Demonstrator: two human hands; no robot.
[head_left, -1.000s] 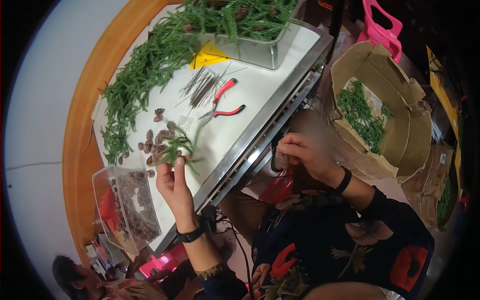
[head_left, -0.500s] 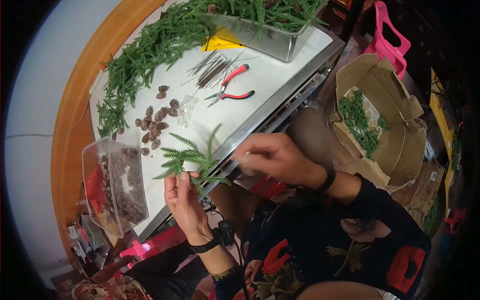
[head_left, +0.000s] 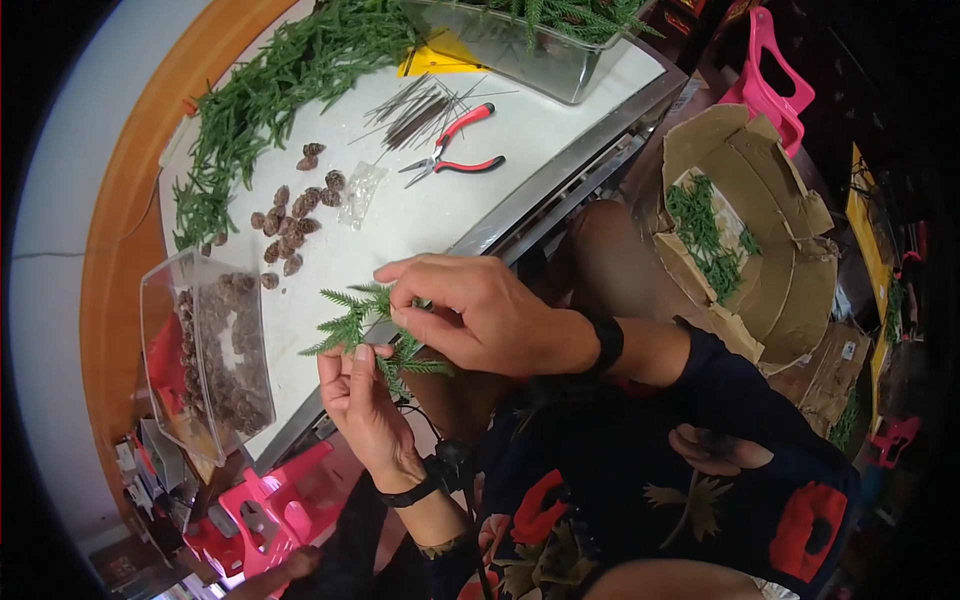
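My left hand (head_left: 365,400) pinches a small bunch of green fern-like sprigs (head_left: 352,318) at its stem, just off the near edge of the white table (head_left: 420,215). My right hand (head_left: 480,315) comes over from the right and grips the same bunch, fingers curled around the leaves beside my left thumb. Both hands touch each other over the sprigs. Loose small brown cones (head_left: 290,215) lie on the table just beyond the hands.
Red-handled pliers (head_left: 455,150) and a bundle of thin wires (head_left: 415,100) lie mid-table. Green branches (head_left: 270,100) line the far edge; a clear tray (head_left: 540,50) holds more. A clear box of cones (head_left: 205,350) stands left. A cardboard box with greenery (head_left: 740,230) sits right.
My right hand came up from my lap and closed on the sprigs held by my left hand. The left hand drew the bunch off the table toward my body.
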